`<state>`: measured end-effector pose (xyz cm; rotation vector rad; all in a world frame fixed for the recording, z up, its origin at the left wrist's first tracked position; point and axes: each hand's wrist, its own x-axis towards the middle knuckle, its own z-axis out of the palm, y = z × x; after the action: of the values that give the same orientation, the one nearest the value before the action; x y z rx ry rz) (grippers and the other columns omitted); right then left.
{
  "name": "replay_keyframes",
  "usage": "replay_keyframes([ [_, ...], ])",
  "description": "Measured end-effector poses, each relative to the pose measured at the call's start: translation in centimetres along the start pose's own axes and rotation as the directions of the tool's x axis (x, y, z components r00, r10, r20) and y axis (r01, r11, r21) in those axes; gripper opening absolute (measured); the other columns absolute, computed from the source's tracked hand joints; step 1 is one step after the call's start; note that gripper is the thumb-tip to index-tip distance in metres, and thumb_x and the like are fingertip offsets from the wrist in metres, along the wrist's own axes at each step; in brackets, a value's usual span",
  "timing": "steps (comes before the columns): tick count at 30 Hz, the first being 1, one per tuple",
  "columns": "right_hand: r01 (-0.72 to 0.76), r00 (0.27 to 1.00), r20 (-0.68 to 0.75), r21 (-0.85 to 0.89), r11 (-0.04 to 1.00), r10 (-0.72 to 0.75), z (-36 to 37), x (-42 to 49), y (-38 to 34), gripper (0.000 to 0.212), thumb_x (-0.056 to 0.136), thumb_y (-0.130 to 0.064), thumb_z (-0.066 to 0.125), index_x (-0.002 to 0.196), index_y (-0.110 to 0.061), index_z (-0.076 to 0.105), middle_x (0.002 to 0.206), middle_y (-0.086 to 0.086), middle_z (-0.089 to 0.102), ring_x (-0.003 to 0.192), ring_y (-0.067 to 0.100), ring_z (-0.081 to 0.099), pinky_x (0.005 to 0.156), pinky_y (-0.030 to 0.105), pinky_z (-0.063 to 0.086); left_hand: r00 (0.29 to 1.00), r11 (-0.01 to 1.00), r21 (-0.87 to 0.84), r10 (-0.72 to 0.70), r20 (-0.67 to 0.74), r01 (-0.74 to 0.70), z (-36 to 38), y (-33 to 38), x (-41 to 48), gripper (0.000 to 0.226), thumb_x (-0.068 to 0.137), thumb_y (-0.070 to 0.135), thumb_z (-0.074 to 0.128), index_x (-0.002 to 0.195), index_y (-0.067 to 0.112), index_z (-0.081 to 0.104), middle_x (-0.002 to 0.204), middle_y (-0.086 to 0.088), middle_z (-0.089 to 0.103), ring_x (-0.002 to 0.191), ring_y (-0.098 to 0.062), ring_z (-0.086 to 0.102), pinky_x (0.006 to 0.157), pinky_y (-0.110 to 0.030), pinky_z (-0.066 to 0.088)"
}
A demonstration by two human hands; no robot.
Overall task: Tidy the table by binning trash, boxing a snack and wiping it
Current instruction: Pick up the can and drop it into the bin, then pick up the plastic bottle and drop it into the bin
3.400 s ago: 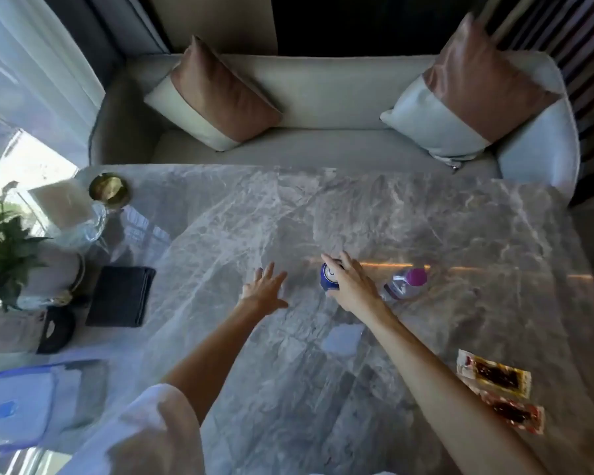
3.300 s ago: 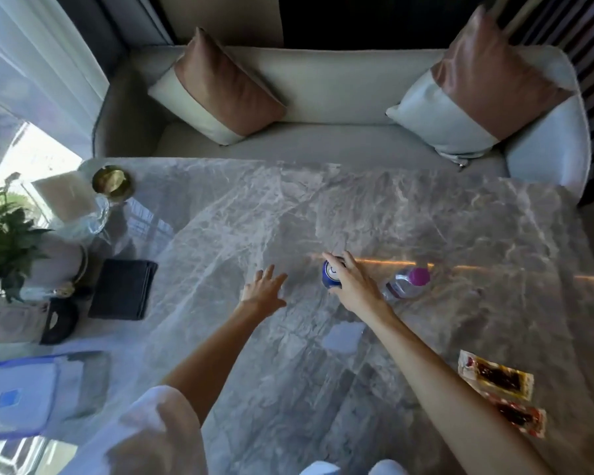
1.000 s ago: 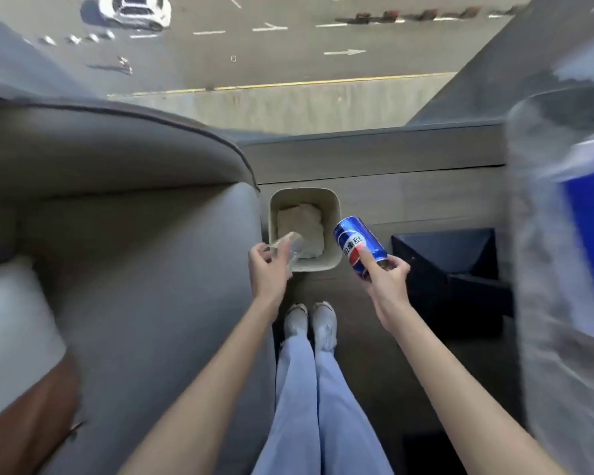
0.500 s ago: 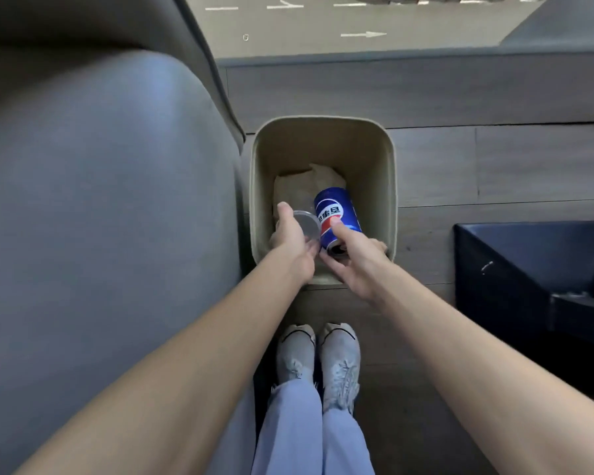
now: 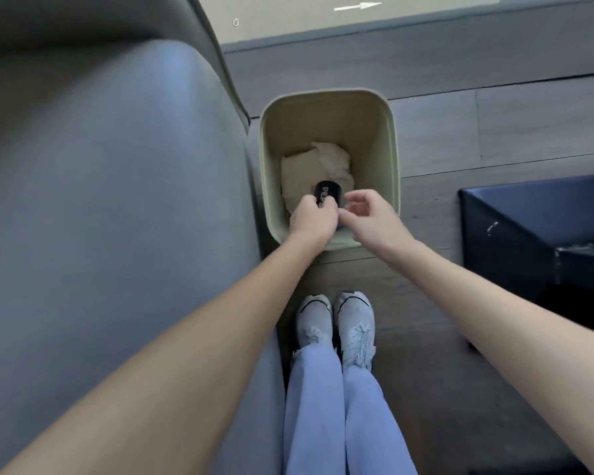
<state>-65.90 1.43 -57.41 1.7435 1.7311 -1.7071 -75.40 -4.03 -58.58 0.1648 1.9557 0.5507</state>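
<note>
A beige waste bin (image 5: 357, 132) stands on the wood floor in front of my feet. Inside it a dark blue soda can (image 5: 327, 192) lies on crumpled white paper (image 5: 319, 162). My left hand (image 5: 314, 221) hangs over the bin's near edge with its fingers curled downward next to the can; its palm is hidden. My right hand (image 5: 371, 221) hovers beside it with the fingers apart and nothing in them. The clear plastic bottle is not visible.
A grey sofa arm (image 5: 117, 200) fills the left side, close against the bin. A dark blue angular piece of furniture (image 5: 535, 228) stands at the right. My white shoes (image 5: 335, 320) are just short of the bin. A window ledge runs behind it.
My right hand has let go of the soda can, which now lies in the bin. The clear bottle that my left hand held is out of sight. Both hands sit slightly higher.
</note>
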Motion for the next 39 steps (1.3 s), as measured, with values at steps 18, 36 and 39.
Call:
replay_keyframes([
  [18,0.223,0.951,-0.063,-0.536,0.814,-0.302,-17.7,-46.5,-17.3,0.061,0.092,-0.055,0.050,0.147,-0.034,0.035,0.160,0.004,0.028,0.151,0.026,0.011,0.123,0.052,0.010,0.955,0.553,0.796,0.280,0.100,-0.245,-21.0,13.1,-47.1,0.066,0.092,0.063,0.031,0.150,0.033,0.027,0.165,-0.007,0.009,0.152,-0.034,-0.006,0.116,-0.061,-0.012],
  [36,-0.017,0.588,-0.808,0.021,1.000,0.028,-32.2,-76.2,8.2,0.061,0.091,-0.044,0.061,0.146,-0.026,0.042,0.152,0.010,0.042,0.143,0.029,0.034,0.118,0.043,0.027,0.519,-0.232,0.689,0.507,0.688,-0.687,6.9,20.0,-72.0,0.066,0.094,0.063,0.026,0.151,0.030,0.026,0.163,-0.006,0.019,0.152,-0.034,0.005,0.118,-0.059,-0.004],
  [39,-0.013,0.494,-0.860,0.145,0.989,0.133,-31.1,-81.3,14.1,0.058,0.090,-0.036,0.066,0.142,-0.016,0.049,0.145,0.011,0.050,0.137,0.029,0.044,0.114,0.044,0.035,0.453,-0.340,0.600,0.422,0.785,-0.724,12.5,16.6,-75.6,0.067,0.094,0.064,0.026,0.152,0.030,0.025,0.163,-0.006,0.019,0.152,-0.034,0.005,0.118,-0.059,-0.005],
])
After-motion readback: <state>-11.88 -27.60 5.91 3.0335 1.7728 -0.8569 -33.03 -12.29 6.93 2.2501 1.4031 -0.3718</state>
